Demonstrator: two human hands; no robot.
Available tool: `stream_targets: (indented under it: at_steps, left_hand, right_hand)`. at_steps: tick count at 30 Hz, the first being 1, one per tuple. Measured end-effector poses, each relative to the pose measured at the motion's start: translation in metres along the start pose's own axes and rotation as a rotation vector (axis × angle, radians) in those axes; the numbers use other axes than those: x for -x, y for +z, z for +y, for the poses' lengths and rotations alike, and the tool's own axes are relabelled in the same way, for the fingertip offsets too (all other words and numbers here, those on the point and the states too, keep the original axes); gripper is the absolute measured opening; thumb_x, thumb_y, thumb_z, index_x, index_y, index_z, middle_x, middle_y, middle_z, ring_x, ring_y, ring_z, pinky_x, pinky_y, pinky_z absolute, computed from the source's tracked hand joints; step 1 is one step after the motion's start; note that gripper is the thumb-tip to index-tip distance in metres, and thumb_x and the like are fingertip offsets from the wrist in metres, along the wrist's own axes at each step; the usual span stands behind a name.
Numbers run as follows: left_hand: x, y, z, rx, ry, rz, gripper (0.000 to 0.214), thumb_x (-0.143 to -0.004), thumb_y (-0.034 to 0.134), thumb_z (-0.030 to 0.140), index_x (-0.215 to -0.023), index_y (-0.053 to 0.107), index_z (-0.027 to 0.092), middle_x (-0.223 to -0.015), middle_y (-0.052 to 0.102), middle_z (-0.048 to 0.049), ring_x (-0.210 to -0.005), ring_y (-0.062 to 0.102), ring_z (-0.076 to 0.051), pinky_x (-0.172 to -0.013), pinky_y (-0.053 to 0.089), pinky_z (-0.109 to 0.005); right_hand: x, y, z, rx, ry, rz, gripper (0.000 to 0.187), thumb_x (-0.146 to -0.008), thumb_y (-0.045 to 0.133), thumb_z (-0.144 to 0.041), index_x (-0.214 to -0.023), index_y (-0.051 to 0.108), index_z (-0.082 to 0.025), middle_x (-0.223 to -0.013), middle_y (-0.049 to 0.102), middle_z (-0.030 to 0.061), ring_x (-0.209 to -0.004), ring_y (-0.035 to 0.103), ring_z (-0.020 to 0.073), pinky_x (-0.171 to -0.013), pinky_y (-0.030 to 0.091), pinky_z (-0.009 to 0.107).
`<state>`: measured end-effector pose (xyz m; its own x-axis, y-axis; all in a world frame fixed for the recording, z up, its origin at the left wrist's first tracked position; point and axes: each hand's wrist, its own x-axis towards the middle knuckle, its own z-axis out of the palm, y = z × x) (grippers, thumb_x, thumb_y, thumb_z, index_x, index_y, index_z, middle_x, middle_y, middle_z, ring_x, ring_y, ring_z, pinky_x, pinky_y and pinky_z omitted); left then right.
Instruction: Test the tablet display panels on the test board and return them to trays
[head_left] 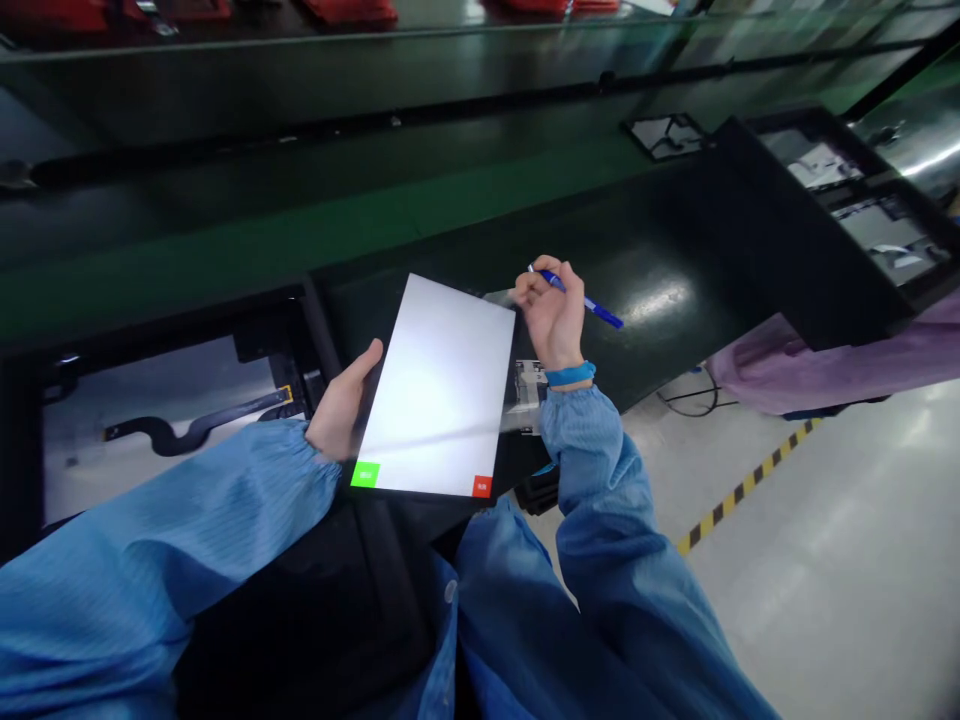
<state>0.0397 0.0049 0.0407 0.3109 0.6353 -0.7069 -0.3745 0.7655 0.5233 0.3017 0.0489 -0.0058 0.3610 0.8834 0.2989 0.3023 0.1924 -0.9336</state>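
My left hand [341,405] grips the left edge of a tablet [439,390], thumb up along its side. The tablet's screen glows white, with a green button at its lower left and a red one at its lower right. My right hand [551,315] is closed around a blue pen [581,298] at the tablet's upper right corner; the pen points to the right, away from the screen. A thin clear film seems to lie under those fingers. Both arms wear blue sleeves, and a blue band circles the right wrist.
A black tray [172,410] with an opened device and a black flex cable lies at left. A dark green conveyor [300,220] runs behind. At right, a person's purple sleeve [810,370] sits under black trays [840,210]. Yellow-black floor tape [742,490] is below.
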Motion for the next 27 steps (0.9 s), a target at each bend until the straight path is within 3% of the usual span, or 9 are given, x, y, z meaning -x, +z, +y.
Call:
stream_targets:
  at_steps: [3, 5, 7, 8, 11, 14, 18, 22, 27]
  left_hand:
    - [-0.005, -0.006, -0.003, 0.004, 0.043, 0.0, 0.047, -0.095, 0.049, 0.044, -0.119, 0.068, 0.009, -0.087, 0.078, -0.012, -0.081, 0.075, -0.031, -0.076, 0.063, -0.04]
    - [-0.007, -0.007, -0.004, -0.009, 0.035, -0.024, 0.051, -0.095, 0.047, 0.048, -0.121, 0.066, 0.009, -0.089, 0.078, -0.0125, -0.084, 0.075, -0.032, -0.078, 0.062, -0.042]
    - [-0.007, -0.007, -0.005, -0.032, 0.019, -0.036, 0.054, -0.094, 0.047, 0.05, -0.124, 0.065, 0.009, -0.091, 0.078, -0.0127, -0.087, 0.075, -0.032, -0.082, 0.062, -0.043]
    - [-0.007, -0.007, -0.006, -0.043, 0.02, -0.046, 0.055, -0.093, 0.048, 0.05, -0.126, 0.064, 0.009, -0.093, 0.078, -0.0127, -0.09, 0.074, -0.032, -0.084, 0.061, -0.043]
    - [-0.006, -0.008, -0.007, -0.061, 0.044, -0.098, 0.056, -0.093, 0.048, 0.051, -0.131, 0.061, 0.012, -0.101, 0.077, -0.0116, -0.098, 0.072, -0.033, -0.09, 0.059, -0.044]
    - [-0.007, -0.011, -0.008, -0.071, 0.03, -0.144, 0.058, -0.092, 0.046, 0.053, -0.133, 0.06, 0.013, -0.106, 0.076, -0.0118, -0.104, 0.07, -0.034, -0.092, 0.057, -0.047]
    - [-0.008, -0.013, -0.01, -0.039, -0.001, -0.197, 0.061, -0.091, 0.047, 0.054, -0.132, 0.061, 0.011, -0.109, 0.075, -0.0144, -0.107, 0.069, -0.036, -0.094, 0.056, -0.049]
    - [-0.007, -0.011, -0.009, -0.005, -0.017, -0.161, 0.057, -0.092, 0.048, 0.051, -0.126, 0.064, 0.009, -0.104, 0.076, -0.0142, -0.103, 0.071, -0.035, -0.093, 0.057, -0.047]
    - [0.001, -0.001, -0.003, 0.053, -0.006, 0.083, 0.042, -0.093, 0.051, 0.041, -0.111, 0.07, 0.007, -0.073, 0.077, -0.0093, -0.081, 0.076, -0.03, -0.082, 0.062, -0.04]
  right_hand:
    - [0.009, -0.011, -0.022, 0.143, -0.147, 0.21, 0.054, -0.096, 0.013, -0.067, -0.107, 0.048, -0.028, -0.08, 0.062, 0.0025, -0.074, 0.062, 0.0158, -0.069, 0.051, 0.03]
    - [0.023, -0.017, -0.045, 0.16, -0.223, 0.203, 0.04, -0.099, 0.027, -0.06, -0.101, 0.049, -0.027, -0.079, 0.061, 0.0011, -0.072, 0.061, 0.0149, -0.069, 0.051, 0.03]
    - [0.041, -0.016, -0.069, 0.22, -0.345, -0.017, 0.033, -0.094, 0.049, -0.056, -0.101, 0.054, -0.024, -0.093, 0.066, 0.003, -0.084, 0.066, 0.0182, -0.084, 0.054, 0.036]
    - [0.05, -0.012, -0.08, 0.306, -0.431, -0.206, 0.038, -0.09, 0.058, -0.056, -0.109, 0.056, -0.023, -0.109, 0.068, 0.0059, -0.101, 0.066, 0.0231, -0.097, 0.05, 0.044]
    - [0.072, 0.002, -0.098, 0.634, -0.605, -0.638, 0.075, -0.079, 0.071, -0.058, -0.14, 0.043, -0.024, -0.153, 0.044, 0.0101, -0.146, 0.031, 0.0378, -0.119, 0.022, 0.064]
    - [0.088, 0.014, -0.091, 0.83, -0.66, -0.739, 0.075, -0.082, 0.069, -0.056, -0.143, 0.042, -0.023, -0.16, 0.031, 0.0116, -0.151, 0.015, 0.039, -0.119, 0.02, 0.067]
    - [0.106, 0.015, -0.071, 0.878, -0.828, -0.567, 0.024, -0.096, 0.057, -0.03, -0.117, 0.061, -0.019, -0.145, 0.054, 0.0115, -0.144, 0.038, 0.0292, -0.115, 0.04, 0.053]
    - [0.114, 0.003, -0.075, 0.781, -0.917, -0.366, 0.012, -0.094, 0.058, -0.016, -0.104, 0.065, -0.018, -0.13, 0.066, 0.0114, -0.13, 0.056, 0.0247, -0.109, 0.05, 0.043]
    - [0.105, -0.042, -0.069, 0.658, -0.581, -0.035, 0.015, -0.093, 0.059, -0.018, -0.103, 0.069, -0.024, -0.11, 0.075, 0.0039, -0.096, 0.072, 0.0176, -0.084, 0.059, 0.032]
